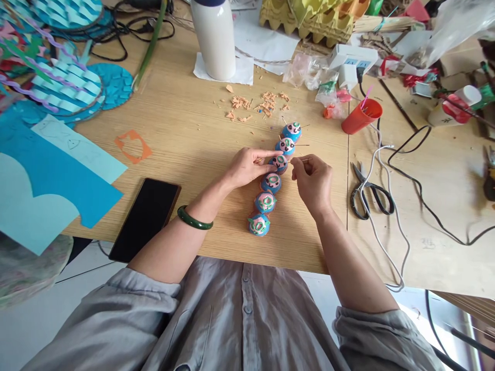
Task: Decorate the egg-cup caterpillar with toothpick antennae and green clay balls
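Note:
A row of several small blue domes runs up the table, each with a pink face patch and green and black bits; the nearest is a blue dome [258,225]. My left hand [247,166] holds the third dome from the far end [280,162] between thumb and forefinger. Close to its right side, my right hand [314,180] pinches a thin stick, mostly hidden by the fingers. Thin sticks jut sideways from the two farthest domes, a blue dome [291,132] and its neighbour [285,146].
A black phone [145,219] lies left of my left arm, near blue paper [58,165] and an orange cut-out [133,146]. Scissors [371,191] and a white cable lie right. Behind are orange scraps [242,103], a white bottle [214,41] and a red cup [361,117].

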Motion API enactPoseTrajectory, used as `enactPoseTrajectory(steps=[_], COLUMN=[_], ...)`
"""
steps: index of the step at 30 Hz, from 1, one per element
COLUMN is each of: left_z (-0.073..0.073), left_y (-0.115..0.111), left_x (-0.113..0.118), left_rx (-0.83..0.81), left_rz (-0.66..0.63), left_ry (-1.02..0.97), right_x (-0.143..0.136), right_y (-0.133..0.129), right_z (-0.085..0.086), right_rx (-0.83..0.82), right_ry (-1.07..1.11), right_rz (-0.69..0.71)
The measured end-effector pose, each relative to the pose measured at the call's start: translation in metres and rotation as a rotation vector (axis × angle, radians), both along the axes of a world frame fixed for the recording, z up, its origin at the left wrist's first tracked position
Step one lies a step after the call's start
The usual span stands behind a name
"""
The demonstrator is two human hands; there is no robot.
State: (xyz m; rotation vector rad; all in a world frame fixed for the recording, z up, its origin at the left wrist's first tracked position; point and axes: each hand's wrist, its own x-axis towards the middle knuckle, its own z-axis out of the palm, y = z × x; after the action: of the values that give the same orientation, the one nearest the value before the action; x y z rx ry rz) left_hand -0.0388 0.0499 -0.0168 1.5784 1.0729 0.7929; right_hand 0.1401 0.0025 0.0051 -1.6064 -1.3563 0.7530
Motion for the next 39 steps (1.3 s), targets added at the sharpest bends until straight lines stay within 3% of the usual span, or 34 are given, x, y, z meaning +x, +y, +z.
enactPoseTrajectory(steps=[6, 12, 20, 26, 28, 34, 39], left_z=[-0.003, -0.007, -0.013, -0.01, -0.002, 0.02, 0.032], left_y=[-0.001, 0.0, 0.002, 0.001, 0.0, -0.007, -0.026], left_x=[-0.001, 0.0, 0.002, 0.002, 0.001, 0.001, 0.006], left_rx=[0.034, 0.052, 0.054, 0.024, -0.071, -0.586, -0.757], left_rz=[-0.001, -0.001, 0.013, 0.003, 0.017, 0.249, 0.266], left_ry=[0.018, 0.031, 0.008, -0.032, -0.154, -0.897, -1.136], right_x=[-0.007, -0.01, 0.0, -0.005, -0.003, 0.001, -0.011], right_y=[-0.003, -0.002, -0.002, 0.005, 0.003, -0.012, -0.016], right_z=[-0.007, -0.017, -0.001, -0.007, -0.004, 0.027, 0.042], right_rx=[0.048, 0.003, 0.023, -0.006, -0.015, -0.015, -0.127], right_ry=[-0.077, 0.019, 0.099, 0.105, 0.147, 0.282, 0.333], right_rz=[-0.016, -0.041, -0.057, 0.005, 0.007, -0.038, 0.096])
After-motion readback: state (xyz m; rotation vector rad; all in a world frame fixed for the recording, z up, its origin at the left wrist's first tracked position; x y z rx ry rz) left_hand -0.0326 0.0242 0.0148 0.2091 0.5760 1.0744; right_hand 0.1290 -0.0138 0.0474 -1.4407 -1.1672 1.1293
